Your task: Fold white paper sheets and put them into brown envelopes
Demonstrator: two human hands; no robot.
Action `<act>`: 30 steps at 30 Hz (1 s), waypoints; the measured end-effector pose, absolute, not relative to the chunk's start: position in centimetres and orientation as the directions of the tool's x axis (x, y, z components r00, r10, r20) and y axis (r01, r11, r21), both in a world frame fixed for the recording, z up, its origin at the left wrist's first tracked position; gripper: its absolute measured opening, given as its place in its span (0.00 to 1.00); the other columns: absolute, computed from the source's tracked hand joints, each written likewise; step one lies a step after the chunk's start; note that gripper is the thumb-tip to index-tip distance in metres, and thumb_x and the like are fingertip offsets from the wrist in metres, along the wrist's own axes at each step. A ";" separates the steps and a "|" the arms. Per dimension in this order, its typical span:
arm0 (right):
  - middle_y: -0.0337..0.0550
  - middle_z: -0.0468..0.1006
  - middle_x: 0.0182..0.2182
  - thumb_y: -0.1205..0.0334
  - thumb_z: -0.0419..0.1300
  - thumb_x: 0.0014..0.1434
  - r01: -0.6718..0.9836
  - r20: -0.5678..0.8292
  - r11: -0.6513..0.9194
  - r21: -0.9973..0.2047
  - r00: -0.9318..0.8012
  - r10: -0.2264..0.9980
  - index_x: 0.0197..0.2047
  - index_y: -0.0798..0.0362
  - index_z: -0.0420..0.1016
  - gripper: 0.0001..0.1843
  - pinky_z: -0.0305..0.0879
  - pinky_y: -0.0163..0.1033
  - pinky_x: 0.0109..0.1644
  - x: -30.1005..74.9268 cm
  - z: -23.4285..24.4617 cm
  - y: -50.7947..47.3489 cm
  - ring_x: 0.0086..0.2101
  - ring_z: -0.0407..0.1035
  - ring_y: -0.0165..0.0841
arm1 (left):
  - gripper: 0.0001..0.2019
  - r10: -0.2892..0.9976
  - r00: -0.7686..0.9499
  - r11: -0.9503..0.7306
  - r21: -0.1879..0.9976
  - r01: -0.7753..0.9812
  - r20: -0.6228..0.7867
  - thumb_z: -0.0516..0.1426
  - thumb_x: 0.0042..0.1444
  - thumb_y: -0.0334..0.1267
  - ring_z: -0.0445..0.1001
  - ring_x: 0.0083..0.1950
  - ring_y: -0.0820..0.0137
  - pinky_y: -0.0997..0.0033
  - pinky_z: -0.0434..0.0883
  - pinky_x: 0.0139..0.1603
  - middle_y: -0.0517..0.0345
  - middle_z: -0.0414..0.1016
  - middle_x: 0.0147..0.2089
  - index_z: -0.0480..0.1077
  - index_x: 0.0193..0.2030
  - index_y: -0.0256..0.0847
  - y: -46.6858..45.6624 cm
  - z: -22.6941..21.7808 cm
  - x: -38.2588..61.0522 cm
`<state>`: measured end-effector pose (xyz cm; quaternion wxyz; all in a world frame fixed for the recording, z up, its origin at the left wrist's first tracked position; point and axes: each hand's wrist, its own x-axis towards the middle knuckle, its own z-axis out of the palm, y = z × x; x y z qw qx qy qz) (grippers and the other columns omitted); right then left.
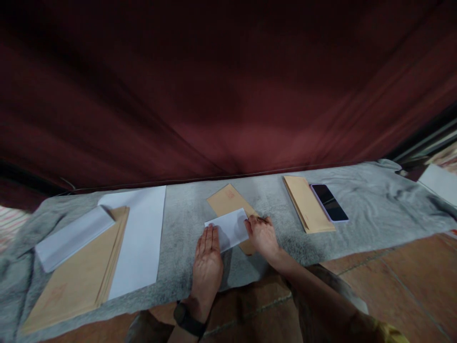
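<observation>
A folded white sheet of paper (230,229) lies across a brown envelope (225,199) in front of me. My left hand (207,259), with a dark watch on its wrist, rests flat on the paper's left end, fingers straight and together. At the paper's right end, my right hand (263,233) has its fingers curled over the edge, closed on the paper. Its fingertips are partly hidden. The envelope lies at a slant, its far end and a near corner showing past the paper.
To the left, a stack of brown envelopes (80,269) bears another folded paper (74,238), beside large white sheets (141,243). On the right, more brown envelopes (309,205) lie next to a phone (329,202). A grey cloth (178,228) covers the surface; a dark red curtain (228,95) hangs behind.
</observation>
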<state>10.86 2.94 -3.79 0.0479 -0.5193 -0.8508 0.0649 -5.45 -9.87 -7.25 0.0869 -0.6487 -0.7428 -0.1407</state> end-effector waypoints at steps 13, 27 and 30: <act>0.48 0.84 0.40 0.61 0.49 0.73 0.877 0.004 0.455 -0.156 -0.460 0.888 0.44 0.53 0.72 0.12 0.59 0.41 0.54 10.7 -3.6 2.9 0.43 0.78 0.37 | 0.26 0.922 -0.243 0.173 0.240 0.955 0.303 0.45 0.70 0.39 0.55 0.75 0.53 0.48 0.63 0.70 0.35 0.59 0.73 0.58 0.71 0.29 -9.2 -6.9 -4.4; 0.46 0.81 0.41 0.63 0.49 0.73 0.826 0.072 0.520 -0.216 -0.518 0.852 0.46 0.51 0.72 0.11 0.57 0.44 0.52 11.7 -4.0 2.3 0.43 0.74 0.39 | 0.26 0.919 -0.220 0.151 0.224 0.963 0.326 0.45 0.70 0.39 0.49 0.77 0.49 0.43 0.61 0.71 0.35 0.56 0.74 0.58 0.71 0.32 -9.3 -6.6 -4.1; 0.45 0.80 0.43 0.63 0.50 0.72 0.817 0.080 0.509 -0.271 -0.508 0.858 0.45 0.50 0.73 0.10 0.56 0.44 0.51 11.9 -4.2 2.4 0.44 0.73 0.38 | 0.26 0.917 -0.214 0.143 0.223 0.964 0.335 0.45 0.70 0.38 0.48 0.77 0.49 0.43 0.61 0.70 0.35 0.56 0.74 0.56 0.72 0.32 -9.4 -6.8 -4.1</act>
